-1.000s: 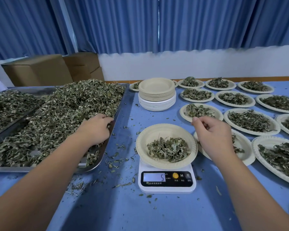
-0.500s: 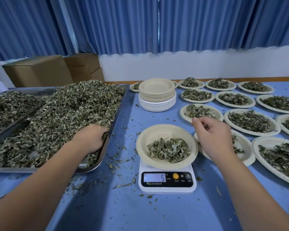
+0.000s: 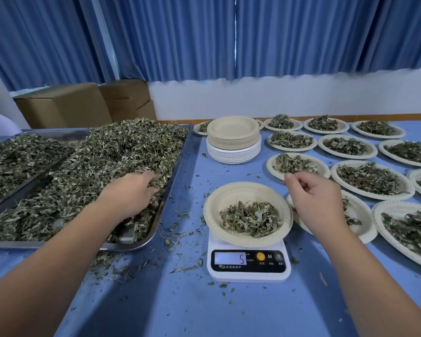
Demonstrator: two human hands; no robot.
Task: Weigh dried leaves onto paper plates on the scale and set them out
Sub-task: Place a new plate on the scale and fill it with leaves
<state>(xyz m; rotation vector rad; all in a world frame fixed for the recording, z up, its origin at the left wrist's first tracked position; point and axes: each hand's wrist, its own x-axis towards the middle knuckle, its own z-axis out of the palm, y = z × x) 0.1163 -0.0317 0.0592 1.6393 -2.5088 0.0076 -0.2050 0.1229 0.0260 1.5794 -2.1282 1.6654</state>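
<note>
A paper plate (image 3: 212, 210) with a small heap of dried leaves (image 3: 250, 218) sits on the white scale (image 3: 248, 263), whose display reads 5. To its left a steel tray (image 3: 178, 161) holds a big pile of dried leaves (image 3: 102, 161). My left hand (image 3: 131, 193) is dug into that pile near the tray's right rim, with its fingers curled round a clump of leaves. Just right of the plate hovers my right hand (image 3: 314, 200), fingers loosely curled and nothing visible in them.
A stack of empty paper plates (image 3: 232, 139) stands behind the scale. Several filled plates (image 3: 336, 171) cover the table's right side, one directly under my right hand. A second leaf tray (image 3: 10, 154) lies far left, with cardboard boxes (image 3: 63, 105) behind. Leaf scraps litter the blue tabletop.
My left hand dipped toward the tray's near rim, then pushed back up into the pile and curled round leaves. My right hand has barely moved. The scale still reads 5.
</note>
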